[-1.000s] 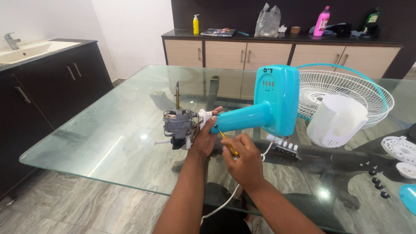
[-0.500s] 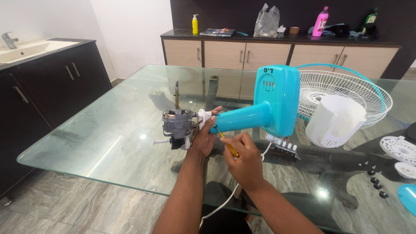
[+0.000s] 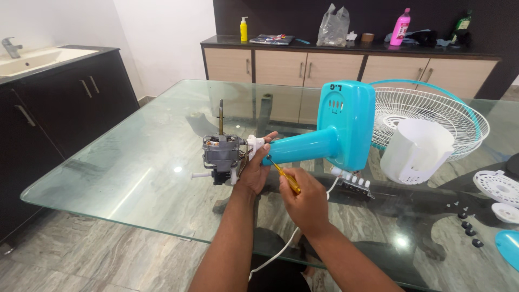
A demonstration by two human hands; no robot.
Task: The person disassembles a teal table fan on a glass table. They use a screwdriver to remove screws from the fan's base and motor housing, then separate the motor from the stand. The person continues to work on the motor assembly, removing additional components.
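Note:
A turquoise fan body (image 3: 330, 135) lies on the glass table (image 3: 135, 178), its neck pointing left to a bare grey motor (image 3: 220, 154) with an upright shaft. My left hand (image 3: 255, 170) grips the joint where the neck meets the motor. My right hand (image 3: 305, 203) holds a yellow-handled screwdriver (image 3: 286, 179), its tip at the underside of the neck close to the left hand. A white cord (image 3: 281, 249) hangs down below the table between my arms.
A white wire fan grille (image 3: 432, 116) and a white plastic cover (image 3: 413, 151) lie right of the fan body. White round parts (image 3: 497, 186), small black knobs (image 3: 469, 230) and a turquoise piece (image 3: 508, 246) sit at the far right. A dark sink cabinet (image 3: 59, 103) stands left, a sideboard with bottles behind.

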